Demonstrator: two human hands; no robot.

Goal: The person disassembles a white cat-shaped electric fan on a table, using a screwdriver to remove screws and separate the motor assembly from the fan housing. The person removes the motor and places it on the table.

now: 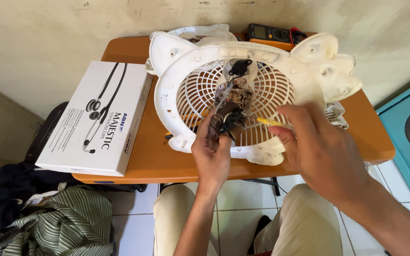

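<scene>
A white plastic fan housing [281,64] with a round grille [271,92] lies on a small orange table [143,156]. At the grille's centre sits a small dark fan motor [228,118] with wires running up to a black part [239,68]. My left hand [212,151] grips the motor from below. My right hand [312,147] holds a yellow-handled screwdriver [266,121], its metal tip touching the motor's right side.
A white box [98,118] picturing a stethoscope lies on the table's left. A multimeter [269,33] with leads rests at the back by the wall. Another white fan part [200,32] lies behind the housing. Striped cloth [67,223] is on the floor left; a teal object [409,132] stands right.
</scene>
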